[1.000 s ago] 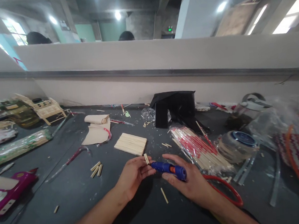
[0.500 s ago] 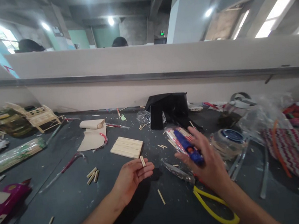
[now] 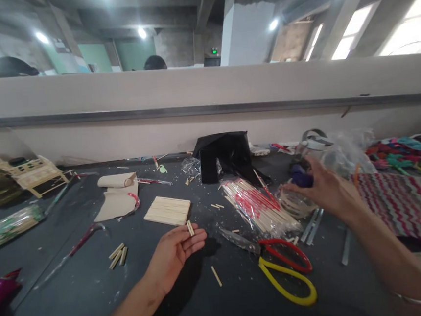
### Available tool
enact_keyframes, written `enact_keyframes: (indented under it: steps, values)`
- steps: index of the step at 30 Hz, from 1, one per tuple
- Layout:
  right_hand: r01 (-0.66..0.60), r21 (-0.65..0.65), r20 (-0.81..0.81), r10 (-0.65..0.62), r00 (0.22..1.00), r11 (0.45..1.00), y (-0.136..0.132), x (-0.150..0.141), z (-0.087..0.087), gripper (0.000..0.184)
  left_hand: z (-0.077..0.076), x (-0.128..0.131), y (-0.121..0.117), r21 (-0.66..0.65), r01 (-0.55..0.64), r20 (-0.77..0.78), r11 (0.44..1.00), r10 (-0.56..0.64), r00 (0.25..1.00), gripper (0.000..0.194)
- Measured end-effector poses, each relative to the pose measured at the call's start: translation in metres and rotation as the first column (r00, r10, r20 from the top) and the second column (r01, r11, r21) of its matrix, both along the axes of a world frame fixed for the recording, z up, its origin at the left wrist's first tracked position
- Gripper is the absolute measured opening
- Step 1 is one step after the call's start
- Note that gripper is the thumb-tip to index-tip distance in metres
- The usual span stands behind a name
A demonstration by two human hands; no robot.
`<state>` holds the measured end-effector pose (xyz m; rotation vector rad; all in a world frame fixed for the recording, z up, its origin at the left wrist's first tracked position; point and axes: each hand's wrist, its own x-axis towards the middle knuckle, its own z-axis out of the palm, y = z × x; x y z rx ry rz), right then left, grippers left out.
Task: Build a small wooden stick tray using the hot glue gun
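Observation:
Short pieces of wooden stick [image 3: 190, 228] are pinched between the thumb and fingers of my left hand [image 3: 174, 252], palm up, its other fingers stretched out. Just behind it lies a flat panel of wooden sticks [image 3: 168, 210] laid side by side. My right hand [image 3: 323, 187] curls round a dark blue object [image 3: 301, 175] over a clear jar [image 3: 291, 204]; its kind is blurred and partly hidden. Left of that hand is a clear packet of wooden sticks [image 3: 253, 206]. Scissors with a red and a yellow handle [image 3: 291, 288] lie slightly open in front of the packet.
Short stick pieces [image 3: 119, 255] lie left of my left hand. Farther back are a roll of brown paper [image 3: 120, 195] and a black folded sheet [image 3: 228, 151]. A striped woven cloth [image 3: 399, 205] lies at right. A low partition [image 3: 153, 91] runs behind the table.
My right hand has moved right and back with the blue object, off the stick packet. More of the packet and scissors now shows. The view has turned slightly right; my left hand keeps its pinch.

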<state>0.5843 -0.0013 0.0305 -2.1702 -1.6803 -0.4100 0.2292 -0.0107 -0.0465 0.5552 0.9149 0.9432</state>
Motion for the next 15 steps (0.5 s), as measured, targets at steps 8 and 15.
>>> enact_keyframes:
  steps: [8, 15]
  values:
    - [-0.031, -0.071, 0.077, 0.037, 0.996, 0.997, -0.0006, 0.0033, -0.0065, 0.082, 0.0019, 0.0013, 0.0016, -0.016, -0.017, 0.004, 1.0, 0.017, 1.0, 0.018]
    - [0.013, -0.111, 0.174, 0.006, 0.985, 0.994, -0.0001, 0.0081, 0.0022, 0.083, 0.001, 0.0003, 0.0026, -0.005, -0.013, 0.021, 1.0, 0.013, 1.0, 0.017]
